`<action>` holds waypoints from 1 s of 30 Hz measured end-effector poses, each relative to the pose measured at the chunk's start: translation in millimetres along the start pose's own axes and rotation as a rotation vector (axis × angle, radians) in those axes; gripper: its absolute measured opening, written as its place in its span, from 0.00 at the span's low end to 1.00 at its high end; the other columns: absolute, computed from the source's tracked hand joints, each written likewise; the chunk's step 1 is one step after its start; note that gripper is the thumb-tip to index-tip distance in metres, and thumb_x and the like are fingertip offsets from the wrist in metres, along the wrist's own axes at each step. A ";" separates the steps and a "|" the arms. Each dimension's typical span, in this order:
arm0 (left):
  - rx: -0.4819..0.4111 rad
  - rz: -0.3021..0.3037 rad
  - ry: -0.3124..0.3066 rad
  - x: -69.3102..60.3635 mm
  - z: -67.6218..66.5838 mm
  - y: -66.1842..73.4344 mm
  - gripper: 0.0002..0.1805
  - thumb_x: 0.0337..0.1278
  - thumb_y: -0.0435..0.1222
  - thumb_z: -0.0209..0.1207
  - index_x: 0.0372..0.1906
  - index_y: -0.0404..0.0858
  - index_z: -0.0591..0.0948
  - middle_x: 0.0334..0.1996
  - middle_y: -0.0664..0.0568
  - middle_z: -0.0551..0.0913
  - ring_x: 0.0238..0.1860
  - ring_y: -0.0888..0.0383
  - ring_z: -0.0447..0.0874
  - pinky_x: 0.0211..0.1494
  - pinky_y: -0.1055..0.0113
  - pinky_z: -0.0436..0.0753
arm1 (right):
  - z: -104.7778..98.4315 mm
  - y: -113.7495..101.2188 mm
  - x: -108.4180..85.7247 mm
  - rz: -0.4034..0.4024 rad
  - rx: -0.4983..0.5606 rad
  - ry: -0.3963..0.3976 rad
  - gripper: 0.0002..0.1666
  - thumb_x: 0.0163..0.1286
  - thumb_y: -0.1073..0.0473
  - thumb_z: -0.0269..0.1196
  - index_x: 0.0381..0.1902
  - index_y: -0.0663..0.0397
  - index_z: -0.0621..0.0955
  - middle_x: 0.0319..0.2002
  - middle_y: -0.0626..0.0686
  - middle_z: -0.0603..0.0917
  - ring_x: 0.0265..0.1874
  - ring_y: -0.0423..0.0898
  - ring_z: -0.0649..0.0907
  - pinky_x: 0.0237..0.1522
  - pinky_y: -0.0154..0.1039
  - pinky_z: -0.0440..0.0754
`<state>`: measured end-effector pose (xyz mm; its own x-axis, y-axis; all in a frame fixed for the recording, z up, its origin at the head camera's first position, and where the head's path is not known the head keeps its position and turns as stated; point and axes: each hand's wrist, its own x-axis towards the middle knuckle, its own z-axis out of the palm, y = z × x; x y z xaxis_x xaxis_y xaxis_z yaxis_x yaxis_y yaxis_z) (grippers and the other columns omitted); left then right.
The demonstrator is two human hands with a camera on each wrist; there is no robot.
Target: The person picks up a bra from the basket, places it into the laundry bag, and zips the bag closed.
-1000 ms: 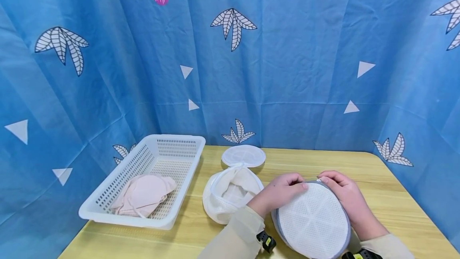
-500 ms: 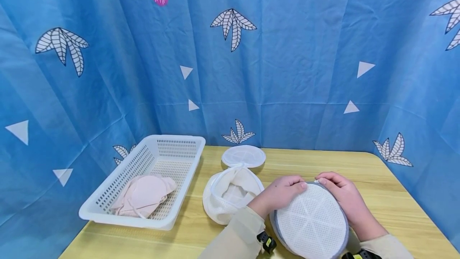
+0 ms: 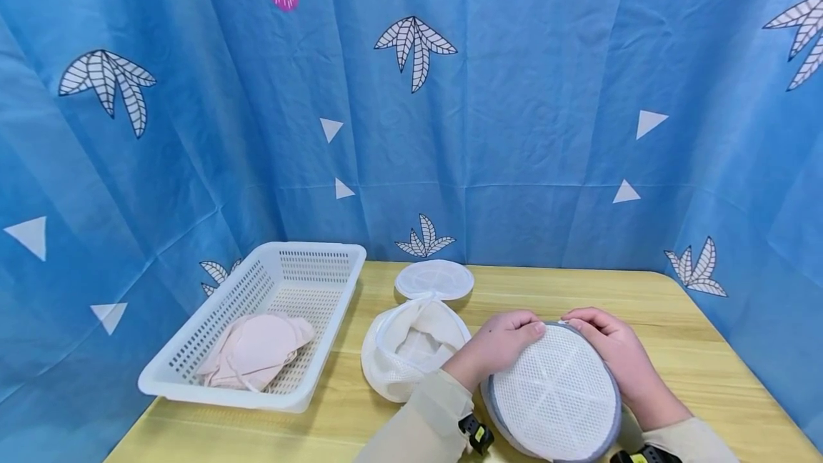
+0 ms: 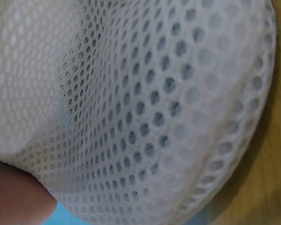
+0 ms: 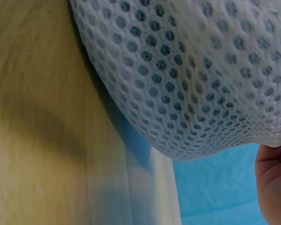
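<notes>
A round white mesh bag (image 3: pixel 556 391) with a grey rim is held up near the table's front edge. My left hand (image 3: pixel 500 343) pinches its upper left rim, thumb on the near face. At the top right of the rim, my right hand (image 3: pixel 614 352) pinches with thumb and fingers beside a small white piece. Close up, the mesh (image 4: pixel 145 112) fills most of the left wrist view, with a fingertip (image 4: pixel 21 194) at lower left. In the right wrist view the mesh side (image 5: pixel 178 79) bulges over the table, fingers (image 5: pixel 275 183) at the right edge.
Left of my hands stands another white mesh bag (image 3: pixel 392 370), its mouth open and its round lid (image 3: pixel 434 279) folded back. Further left, a white plastic basket (image 3: pixel 321 349) holds a pale pink fabric item (image 3: pixel 260 349). A blue curtain (image 3: pixel 514 127) surrounds the wooden table (image 3: pixel 681 327).
The held bag has shifted slightly left and its round face has turned a little. My right hand has moved slightly left along with it, and both hands keep their hold.
</notes>
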<state>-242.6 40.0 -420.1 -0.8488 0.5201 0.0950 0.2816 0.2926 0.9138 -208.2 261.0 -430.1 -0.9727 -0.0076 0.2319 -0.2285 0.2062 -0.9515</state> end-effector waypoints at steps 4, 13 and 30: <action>-0.034 -0.006 0.025 -0.1 -1.8 1.0 0.14 0.76 0.51 0.53 0.38 0.51 0.84 0.33 0.62 0.81 0.33 0.64 0.77 0.39 0.68 0.76 | -1.4 0.9 0.8 0.009 0.039 0.015 0.18 0.79 0.54 0.59 0.51 0.66 0.83 0.42 0.42 0.85 0.39 0.41 0.83 0.37 0.36 0.83; -0.107 -0.072 0.161 0.7 -3.9 -0.2 0.15 0.75 0.51 0.53 0.34 0.50 0.81 0.31 0.60 0.78 0.35 0.62 0.75 0.41 0.63 0.73 | -3.9 3.4 2.1 -0.008 0.237 0.054 0.14 0.78 0.56 0.59 0.47 0.62 0.84 0.42 0.46 0.86 0.34 0.41 0.85 0.33 0.36 0.85; -0.069 -0.044 -0.004 -2.6 -3.7 5.2 0.14 0.73 0.42 0.55 0.55 0.56 0.86 0.51 0.68 0.82 0.50 0.67 0.78 0.55 0.64 0.77 | -10.8 4.5 5.9 0.051 0.087 0.077 0.20 0.77 0.51 0.60 0.52 0.63 0.83 0.43 0.40 0.85 0.39 0.38 0.82 0.36 0.34 0.82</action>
<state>-240.5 37.2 -414.2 -0.8580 0.5109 0.0525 0.2121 0.2595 0.9421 -214.6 272.5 -430.9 -0.9779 0.0770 0.1944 -0.1845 0.1190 -0.9756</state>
